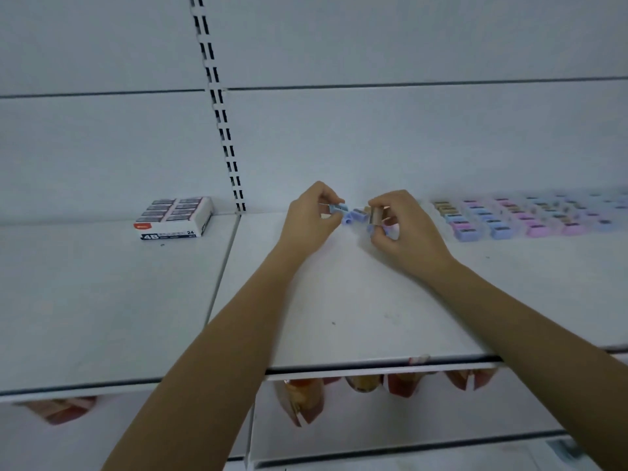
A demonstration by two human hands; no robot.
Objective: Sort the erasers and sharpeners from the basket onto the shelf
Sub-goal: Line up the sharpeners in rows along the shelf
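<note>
Both hands meet at the back of the white shelf [339, 300]. Rows of pastel sharpeners [526, 215] lie at three o'clock from them, and a box of 4B erasers [175, 217] sits well apart at nine o'clock. The right hand [404, 229] clutches several sharpeners [375, 217]; the left hand [309, 217] pinches a blue sharpener [338, 208]

White shelf [339, 300] — eraser box [175, 217] at 10 o'clock, rows of pastel sharpeners [516, 217] at 2 o'clock, both along its rear edge.
</note>
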